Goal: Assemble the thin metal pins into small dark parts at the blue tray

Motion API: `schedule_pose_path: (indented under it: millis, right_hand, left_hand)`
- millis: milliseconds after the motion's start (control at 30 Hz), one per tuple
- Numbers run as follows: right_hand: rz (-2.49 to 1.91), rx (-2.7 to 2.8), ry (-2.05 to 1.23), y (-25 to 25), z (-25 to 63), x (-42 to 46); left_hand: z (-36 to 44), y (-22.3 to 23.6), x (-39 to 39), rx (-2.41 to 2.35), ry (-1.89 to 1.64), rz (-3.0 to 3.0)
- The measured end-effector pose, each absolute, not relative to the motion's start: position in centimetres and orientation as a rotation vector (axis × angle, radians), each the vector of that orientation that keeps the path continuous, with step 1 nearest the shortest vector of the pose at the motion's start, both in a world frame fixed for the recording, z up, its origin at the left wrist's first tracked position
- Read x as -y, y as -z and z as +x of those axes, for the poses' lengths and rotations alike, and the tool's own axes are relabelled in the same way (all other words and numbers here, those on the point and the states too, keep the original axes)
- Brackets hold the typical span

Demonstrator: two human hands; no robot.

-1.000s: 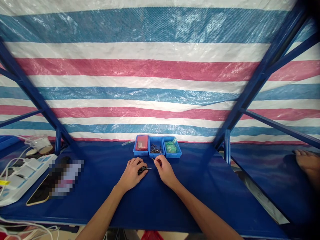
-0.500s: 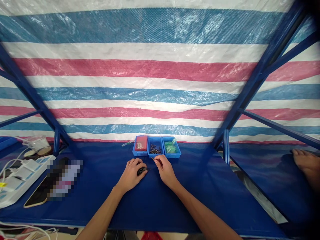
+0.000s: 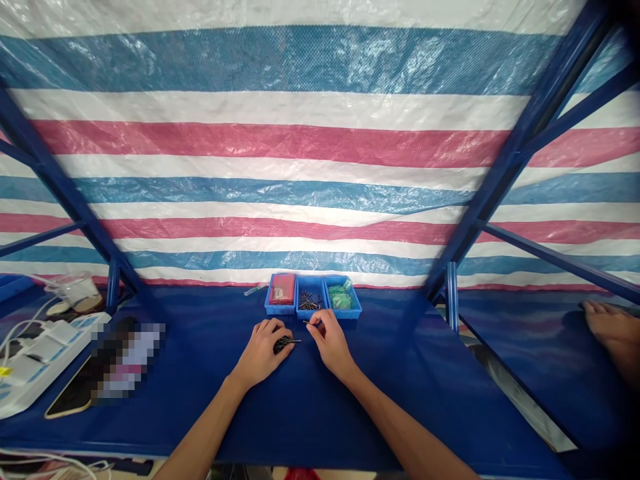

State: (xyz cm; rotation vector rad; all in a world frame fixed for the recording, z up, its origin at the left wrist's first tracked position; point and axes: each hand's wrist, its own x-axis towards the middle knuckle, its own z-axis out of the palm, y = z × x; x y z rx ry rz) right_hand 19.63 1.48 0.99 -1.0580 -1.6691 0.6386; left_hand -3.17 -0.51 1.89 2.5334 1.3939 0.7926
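Two bare forearms are reaching in from the near edge of the blue table (image 3: 310,413), converging toward its middle. To their left, a phone (image 3: 73,395) is lying beside a white power strip (image 3: 53,363) holding several plugs. The left hand (image 3: 263,350) is resting palm down, its fingers curling around a cluster of dark metal pins (image 3: 281,344); thumb and fingers are closing on it, with one pin's end poking out toward the right hand (image 3: 327,339). That hand is bending inward, its thumb and forefinger pinching together on a small slender piece (image 3: 307,322), just in front of the bins.

Beyond the hands, three blue bins are standing side by side. The left bin (image 3: 281,310) is holding a red packet (image 3: 283,289), the middle bin (image 3: 310,314) is holding loose dark pins (image 3: 309,302), and the right bin (image 3: 345,313) is holding green plastic packets (image 3: 341,298). Another person's hand (image 3: 607,321) is resting at the far right. Behind everything, a striped tarp (image 3: 300,143) is hanging.
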Motion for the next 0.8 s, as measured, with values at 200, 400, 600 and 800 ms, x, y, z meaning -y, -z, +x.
schedule_pose_path:
  millis: [200,400,600,800]
  right_hand:
    - [-1.065,1.675,-0.638,-1.34,19.68,-1.40]
    - [-1.086,1.678,-0.639,-1.40,19.75,-1.40]
    - [-1.066,1.680,-0.636,-1.75,19.68,-1.28]
    - [-1.062,1.663,-0.652,-1.69,19.75,-1.26]
  left_hand:
    - [-3.15,-1.83,0.44,-1.393,-0.809,2.537]
    - [-3.11,-1.86,0.47,-1.384,-0.821,2.534]
    - [-3.09,-1.88,0.47,-1.382,-0.811,2.529]
    - [-3.18,-1.78,0.47,-1.376,-0.812,2.523]
